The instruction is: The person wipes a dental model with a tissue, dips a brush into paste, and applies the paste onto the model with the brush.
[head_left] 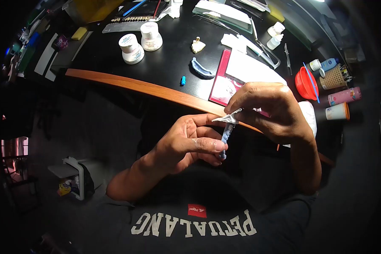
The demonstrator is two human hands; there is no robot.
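My left hand (190, 144) pinches a light-blue dental impression (225, 142), a narrow strip with tooth-shaped bumps held roughly upright in front of the desk edge. At its upper end my right hand (266, 110) grips a crumpled white tissue (227, 117) between thumb and fingers. The tissue touches or covers the top of the impression, so that end is hidden. Whitish residue marks my left thumb. On the desk just beyond lies a second curved blue-grey impression (202, 69).
Beyond the wooden desk edge (148, 88) stand two white jars (132, 49), a small dental cast (197, 45) and a tiny blue piece (183, 81). A red-bordered pad (219, 80) lies near my right hand. Farther right are a red bowl (305, 83) and a woven holder (332, 78).
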